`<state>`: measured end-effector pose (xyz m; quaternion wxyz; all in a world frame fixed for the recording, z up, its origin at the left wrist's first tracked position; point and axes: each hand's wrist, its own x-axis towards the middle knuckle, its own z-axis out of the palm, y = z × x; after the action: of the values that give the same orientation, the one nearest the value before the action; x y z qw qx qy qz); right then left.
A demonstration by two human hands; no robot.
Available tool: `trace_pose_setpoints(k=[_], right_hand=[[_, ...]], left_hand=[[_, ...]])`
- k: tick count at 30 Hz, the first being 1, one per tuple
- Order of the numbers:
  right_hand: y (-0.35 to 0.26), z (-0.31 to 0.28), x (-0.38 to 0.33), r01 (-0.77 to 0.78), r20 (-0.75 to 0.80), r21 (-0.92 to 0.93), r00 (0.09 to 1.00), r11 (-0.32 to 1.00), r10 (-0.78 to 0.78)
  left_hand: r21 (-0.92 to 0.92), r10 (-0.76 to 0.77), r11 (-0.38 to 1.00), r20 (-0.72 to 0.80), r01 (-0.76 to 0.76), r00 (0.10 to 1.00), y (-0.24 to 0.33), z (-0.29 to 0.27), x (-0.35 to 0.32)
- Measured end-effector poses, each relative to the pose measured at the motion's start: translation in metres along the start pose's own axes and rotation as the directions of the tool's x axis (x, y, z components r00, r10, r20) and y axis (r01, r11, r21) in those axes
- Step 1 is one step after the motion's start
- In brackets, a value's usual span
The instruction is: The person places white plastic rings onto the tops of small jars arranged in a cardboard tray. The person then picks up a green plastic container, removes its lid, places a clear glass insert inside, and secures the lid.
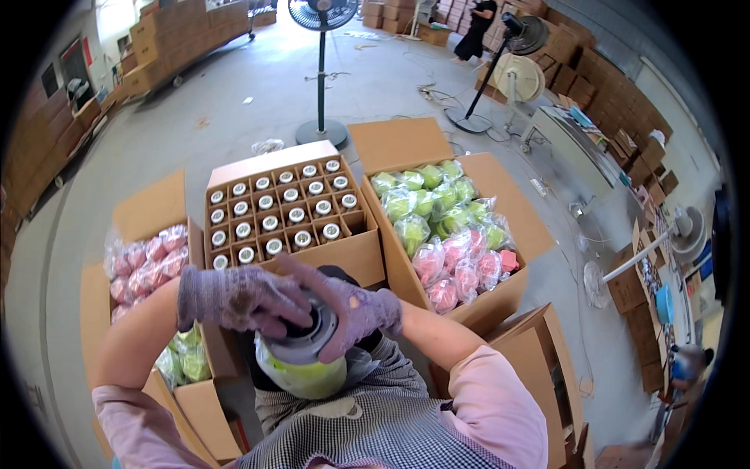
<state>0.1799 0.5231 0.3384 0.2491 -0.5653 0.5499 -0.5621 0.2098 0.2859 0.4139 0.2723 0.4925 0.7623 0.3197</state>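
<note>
A lime-green container [301,371] with a grey round top [312,341] sits upright at my lap, partly wrapped in clear plastic. My right hand [358,313], in a grey-purple knit glove, curls round the right side of the grey top with its index finger stretched over it. My left hand [248,301], gloved alike, has bent fingers pressed on the top's left side, by its dark middle. Whatever lies under those fingertips is hidden. Just beyond stands a divided carton [328,256] of upright bottles with silvery-white caps [266,202].
An open carton [398,254] at the right holds bagged green pieces [426,205] and pink pieces [466,275]. Another carton [215,414] at the left holds similar bags. Standing fans [321,78] and cables are on the floor ahead; a person [475,33] is far off.
</note>
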Motion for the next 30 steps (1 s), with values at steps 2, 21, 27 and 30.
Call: trace_pose_setpoints(k=[2, 21, 27, 30], right_hand=[[0.01, 0.005, 0.005, 0.078, 0.011, 0.173, 0.997, 0.982, -0.081], [0.015, 0.019, -0.012, -0.036, -0.177, 0.128, 0.982, 0.991, 0.059], [0.022, 0.012, -0.011, -0.043, -0.26, -0.077, 0.965, 0.996, 0.021], [0.009, 0.022, -0.007, -0.126, -0.281, -0.021, 0.953, 0.992, 0.115]], left_hand=[[-0.142, -0.023, 0.989, 0.037, 0.028, 0.999, 0.006, -0.008, 0.004], [0.295, 0.034, 0.955, -0.002, -0.031, 0.999, -0.047, 0.039, 0.015], [0.489, -0.055, 0.867, -0.099, 0.096, 0.994, -0.024, 0.034, 0.017], [0.552, -0.187, 0.818, -0.007, 0.16, 0.982, -0.057, 0.054, 0.012]])
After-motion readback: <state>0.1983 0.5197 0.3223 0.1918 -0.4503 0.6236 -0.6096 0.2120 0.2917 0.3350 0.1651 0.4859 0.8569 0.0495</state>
